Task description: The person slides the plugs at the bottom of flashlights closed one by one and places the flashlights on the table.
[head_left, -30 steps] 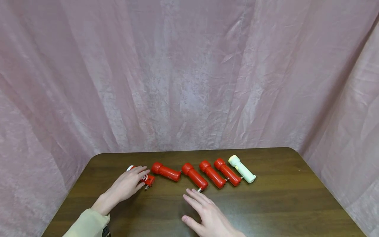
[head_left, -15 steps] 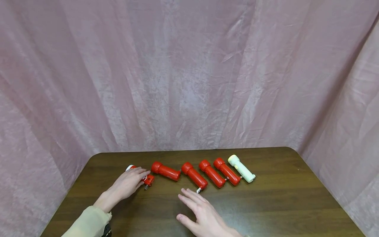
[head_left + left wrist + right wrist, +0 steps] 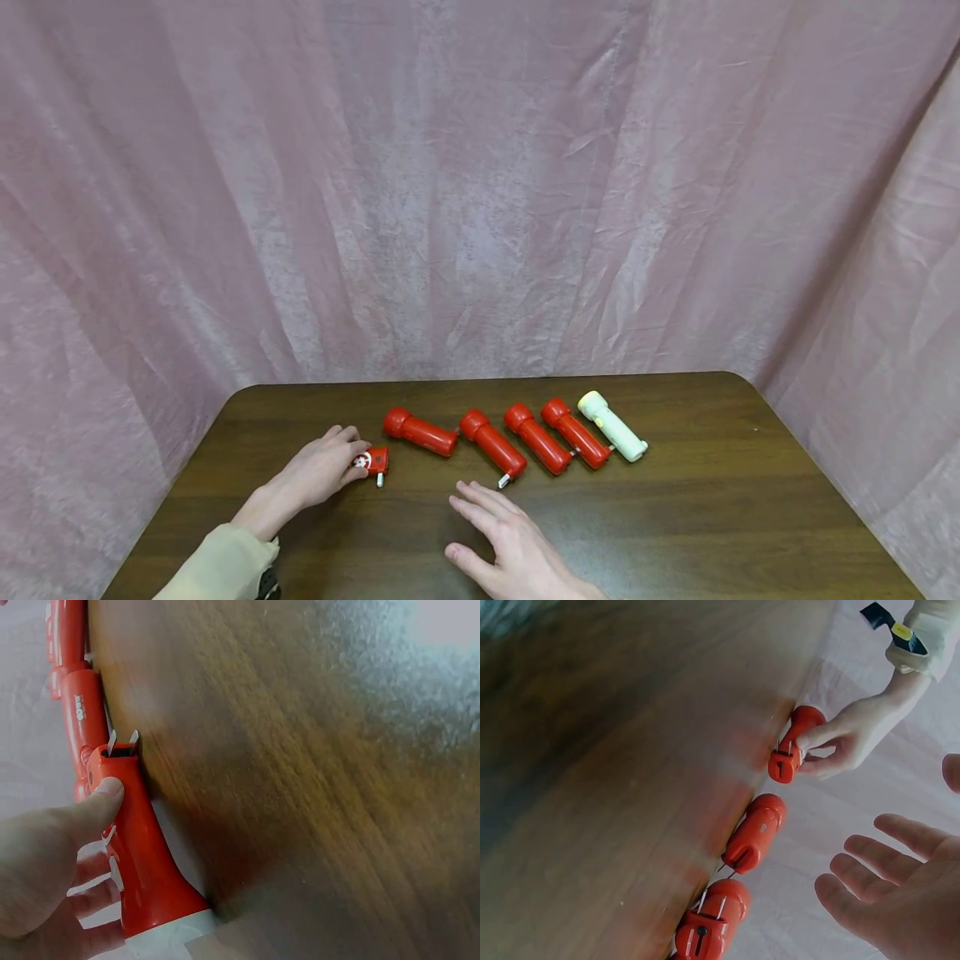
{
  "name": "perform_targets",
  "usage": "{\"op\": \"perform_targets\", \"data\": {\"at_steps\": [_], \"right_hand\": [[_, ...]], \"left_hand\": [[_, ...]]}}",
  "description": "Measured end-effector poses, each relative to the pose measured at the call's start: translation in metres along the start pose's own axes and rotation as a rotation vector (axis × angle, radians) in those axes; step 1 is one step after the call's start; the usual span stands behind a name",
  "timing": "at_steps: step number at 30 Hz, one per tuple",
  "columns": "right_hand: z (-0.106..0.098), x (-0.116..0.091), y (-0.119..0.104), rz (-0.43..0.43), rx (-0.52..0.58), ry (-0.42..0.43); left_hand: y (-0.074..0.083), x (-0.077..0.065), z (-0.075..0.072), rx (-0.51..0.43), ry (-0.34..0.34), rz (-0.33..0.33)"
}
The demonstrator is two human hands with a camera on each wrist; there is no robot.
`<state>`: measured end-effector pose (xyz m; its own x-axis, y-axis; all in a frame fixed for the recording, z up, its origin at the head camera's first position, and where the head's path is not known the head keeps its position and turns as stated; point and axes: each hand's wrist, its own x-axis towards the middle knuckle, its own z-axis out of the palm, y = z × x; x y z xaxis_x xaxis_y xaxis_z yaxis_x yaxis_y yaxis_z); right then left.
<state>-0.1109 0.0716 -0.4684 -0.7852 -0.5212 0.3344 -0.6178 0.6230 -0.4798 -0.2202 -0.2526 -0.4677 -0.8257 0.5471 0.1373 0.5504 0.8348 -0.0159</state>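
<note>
Firstly, the head view. One wood-grain table (image 3: 697, 517), set before a pink curtain (image 3: 480, 192). Toward the table's rear left corner: one red-and-white flashlight (image 3: 372, 462), leftmost of the row, its prong end turned toward the right edge. Your left hand (image 3: 318, 471) lies over it, digits bent round the body and hiding the lens end. Along the rear edge, further right: four red flashlights (image 3: 492, 443), the nearest of them well turned but apart from the held piece. Last, toward the rear right corner: one pale green flashlight (image 3: 612, 427). Your right hand (image 3: 517, 546), in front of the row's middle: fingers extended and spread, nothing in its hold.

Secondly, the left wrist view. Your thumb (image 3: 109, 791) presses the body just beside the slotted end; the other fingers curl round the opposite side, partly hidden. Two metal prongs (image 3: 112, 742) stand out from the slot; white lens ring (image 3: 171, 934) at the other end. Whether the underside touches the table, you cannot tell from this angle. For good handling, probably best: thumb off the prongs, and any turn slow, so they do not scrape the wood.

Thirdly, the right wrist view. Same grip, seen from the prong side; dark strap (image 3: 904, 637) on your left wrist. Right fingers apart, touching no flashlight. A gap to the neighbouring red piece looks worth preserving, lest prongs knock its casing.
</note>
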Motion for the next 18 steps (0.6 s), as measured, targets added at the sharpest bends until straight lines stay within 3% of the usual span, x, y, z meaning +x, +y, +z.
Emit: {"op": "perform_targets", "data": {"at_steps": [5,11,18], "right_hand": [[0.001,0.001,-0.001,0.012,0.01,-0.011],[0.002,0.001,-0.002,0.007,0.006,0.0],[0.001,0.002,-0.004,0.018,0.031,-0.006]], "left_hand": [[0.003,-0.005,-0.001,-0.036,0.0,0.014],[0.007,-0.008,-0.001,-0.044,0.061,0.046],[0.017,-0.014,-0.004,-0.044,0.111,0.041]]}}
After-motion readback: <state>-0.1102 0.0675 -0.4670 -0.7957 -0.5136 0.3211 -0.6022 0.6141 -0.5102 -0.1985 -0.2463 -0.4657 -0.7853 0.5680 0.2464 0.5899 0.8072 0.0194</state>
